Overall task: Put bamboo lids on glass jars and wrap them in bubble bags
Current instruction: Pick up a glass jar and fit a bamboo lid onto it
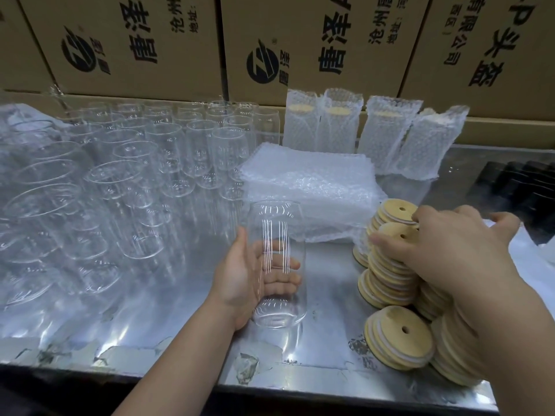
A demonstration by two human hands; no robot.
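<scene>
My left hand (244,279) grips a clear glass jar (277,235) upright just above the metal table, fingers curled round its lower half. My right hand (444,250) reaches over the heap of round bamboo lids (393,337) at the right. Its thumb and fingers pinch the top bamboo lid (398,232) of one stack. Behind the jar lies a flat stack of bubble bags (306,181). Several wrapped jars (387,133) with lids stand at the back.
Many empty glass jars (135,163) crowd the left half of the shiny metal table (327,313). Printed cardboard boxes (315,43) form a wall behind. A black ridged item (522,187) sits at the far right. The table's front edge (210,385) runs close below my arms.
</scene>
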